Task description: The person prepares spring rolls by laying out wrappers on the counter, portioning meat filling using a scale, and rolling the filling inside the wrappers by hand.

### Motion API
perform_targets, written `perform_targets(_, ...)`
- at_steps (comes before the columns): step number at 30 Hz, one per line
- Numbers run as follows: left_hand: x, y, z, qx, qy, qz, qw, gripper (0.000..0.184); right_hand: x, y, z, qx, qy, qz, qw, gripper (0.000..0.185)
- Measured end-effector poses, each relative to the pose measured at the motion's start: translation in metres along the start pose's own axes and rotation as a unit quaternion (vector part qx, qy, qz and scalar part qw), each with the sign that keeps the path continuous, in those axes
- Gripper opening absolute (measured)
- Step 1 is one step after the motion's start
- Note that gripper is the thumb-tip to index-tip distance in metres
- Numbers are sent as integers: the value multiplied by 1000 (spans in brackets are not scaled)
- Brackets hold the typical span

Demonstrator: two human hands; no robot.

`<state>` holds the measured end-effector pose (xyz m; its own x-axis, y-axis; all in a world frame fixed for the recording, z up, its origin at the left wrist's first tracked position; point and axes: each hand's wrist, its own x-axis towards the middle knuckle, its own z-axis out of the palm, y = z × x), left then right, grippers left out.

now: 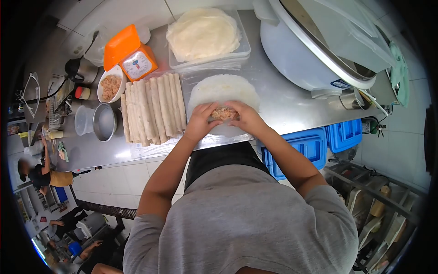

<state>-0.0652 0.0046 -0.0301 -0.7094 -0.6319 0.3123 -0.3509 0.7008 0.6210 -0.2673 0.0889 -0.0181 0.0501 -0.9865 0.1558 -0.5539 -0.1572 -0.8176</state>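
Observation:
A round, pale wrapper sheet (223, 86) lies flat on the steel table, with a strip of pinkish meat filling (223, 114) near its front part. My left hand (201, 119) is at the filling's left end, its fingers curled against it. From the right, my right hand (247, 119) presses the other end in the same way. Just left of my hands lies a row of long, pale finished rolls (153, 108), side by side on plastic film. A stack of wrapper sheets (203, 33) fills a clear tray behind.
An orange scale (137, 65), a white bowl of meat filling (111, 86) and a metal bowl (104, 122) stand left. A large white tub (296, 50) stands back right. Blue bins (301, 148) are below the table edge. Several people are at far left.

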Motion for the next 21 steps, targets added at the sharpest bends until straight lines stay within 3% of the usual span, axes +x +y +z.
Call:
perform_targets(4,1,-12,22,8,25,90,996,51,0,6,1,-21,20,1,1000,47)
perform_targets(8,11,-6,35,-23,21,69,997,42,-2,13,-12,19,10,79,997,50)
perform_targets(10,13,12,25,-78,4,22,997,40,0,-4,-15,9,43,27,999,54)
perform_targets(14,12,5,37,-22,3,58,998,41,-8,10,-2,-28,6,18,999,60)
perform_targets(17,12,5,42,-15,3,60,998,40,-14,2,-15,-14,0,87,996,55)
perform_targets(21,17,19,37,-7,20,68,997,31,-25,8,-23,-52,88,-26,994,42)
